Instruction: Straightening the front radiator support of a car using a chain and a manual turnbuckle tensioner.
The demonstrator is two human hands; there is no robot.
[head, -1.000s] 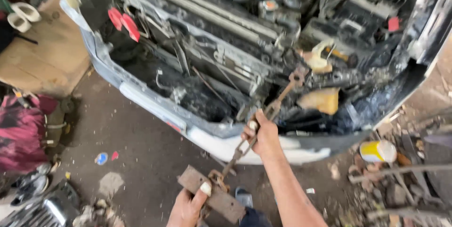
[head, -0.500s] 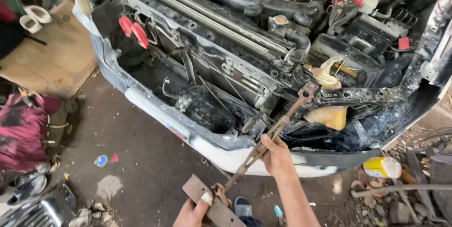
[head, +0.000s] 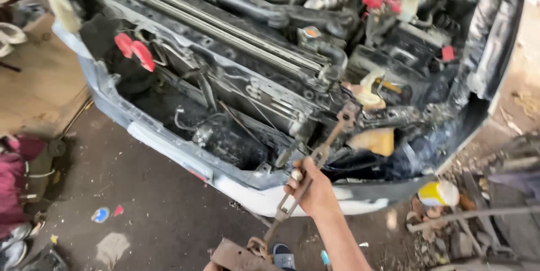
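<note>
**A:** What fills the frame?

**B:** A car front (head: 169, 136) with its bumper cover off, seen from above. The engine bay takes up the upper half, and dirt ground lies below it.

**A:** Where are the hands?

**B:** The right hand (head: 315, 192) sits at lower centre, its arm coming up from the bottom edge. Its fingers are curled tight around a rusty chain tool (head: 312, 172).

**A:** How does that tool lie?

**B:** It runs on a slant. Its upper end (head: 347, 114) hooks into the car's frame right of centre, and its lower end meets a rusty plate (head: 239, 257) at the bottom edge.

**A:** And the left hand?

**B:** Only a sliver shows at the bottom edge beside the plate, so I cannot tell its grip.

**A:** Anything else nearby?

**B:** A yellow and white can (head: 439, 193) at lower right among scrap, and two red caps (head: 135, 52) at upper left.
</note>
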